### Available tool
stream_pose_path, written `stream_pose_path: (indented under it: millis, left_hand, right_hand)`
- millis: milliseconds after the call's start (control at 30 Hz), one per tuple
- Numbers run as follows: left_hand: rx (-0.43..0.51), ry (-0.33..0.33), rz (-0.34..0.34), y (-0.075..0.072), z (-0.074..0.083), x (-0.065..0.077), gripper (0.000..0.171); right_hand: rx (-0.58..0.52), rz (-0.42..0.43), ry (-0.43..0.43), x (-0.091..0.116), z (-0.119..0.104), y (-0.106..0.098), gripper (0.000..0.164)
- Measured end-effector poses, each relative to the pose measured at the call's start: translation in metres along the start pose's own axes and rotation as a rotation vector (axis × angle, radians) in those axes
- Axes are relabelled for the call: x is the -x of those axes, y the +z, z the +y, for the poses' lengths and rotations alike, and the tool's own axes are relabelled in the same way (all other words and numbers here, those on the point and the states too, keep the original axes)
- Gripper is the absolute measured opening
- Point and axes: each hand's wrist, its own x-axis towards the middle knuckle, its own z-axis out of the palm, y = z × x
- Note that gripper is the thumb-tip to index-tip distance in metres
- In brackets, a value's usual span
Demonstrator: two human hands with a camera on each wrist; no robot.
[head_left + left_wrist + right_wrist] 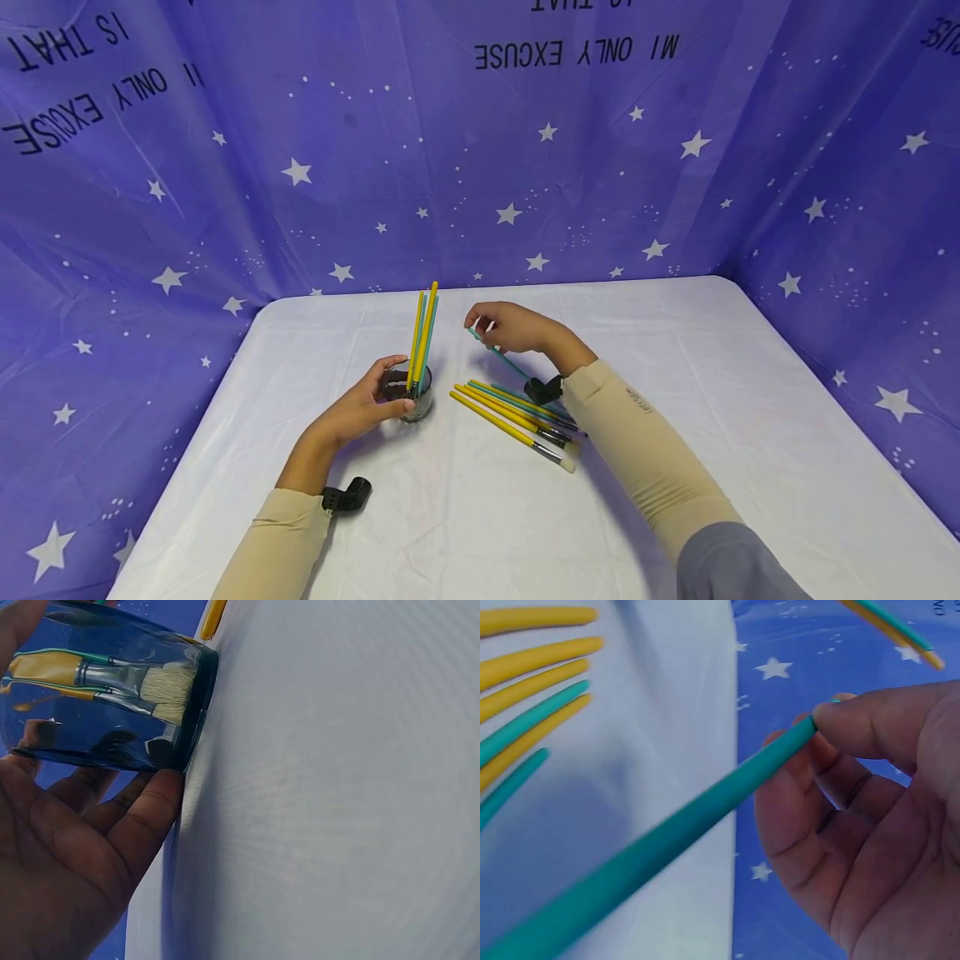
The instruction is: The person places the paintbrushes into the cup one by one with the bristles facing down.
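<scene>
My left hand (366,406) grips a clear drinking glass (424,407) from its left side, thumb and fingers around the wall. Inside it several yellow and teal paintbrushes (423,337) lean with their handles up. Through the glass in the left wrist view, pale bristles (169,688) point down at the base. To the right, my right hand (519,327) is raised over the table and pinches a teal paintbrush (660,831) near the end of its handle. The brush slants down towards the wrist; its bristle end is hidden behind the wrist camera.
Several loose yellow and teal paintbrushes (497,418) lie fanned on the white table (450,517), below the right hand, with bristles towards the lower right. Behind the table hangs a purple curtain (450,183) with white stars.
</scene>
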Motion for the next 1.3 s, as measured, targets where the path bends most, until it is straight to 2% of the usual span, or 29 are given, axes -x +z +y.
stream_pose_path:
  millis: [433,700,933,1167,1300]
  left_hand:
    - [-0.026,-0.003,0.005,0.0,0.0,0.0,0.076]
    - [-0.025,0.003,0.007,0.001,0.001,0.0,0.076]
    - [-0.023,0.006,0.004,0.001,0.001,0.001,0.076]
    - [-0.022,-0.008,0.007,0.001,0.001,0.001,0.075]
    - [-0.026,-0.009,0.009,0.001,0.001,0.001,0.076]
  right_hand:
    - [-0.12,0.22,-0.141,0.016,-0.034,-0.018,0.023]
    - [-0.206,0.334,-0.233,0.023,-0.048,-0.017,0.022]
    - [-0.3,0.474,-0.309,0.022,-0.055,-0.018,0.024]
    - [-0.429,0.605,-0.4,0.02,-0.062,-0.015,0.027]
    - [-0.517,0.652,-0.473,0.017,-0.065,-0.011,0.027]
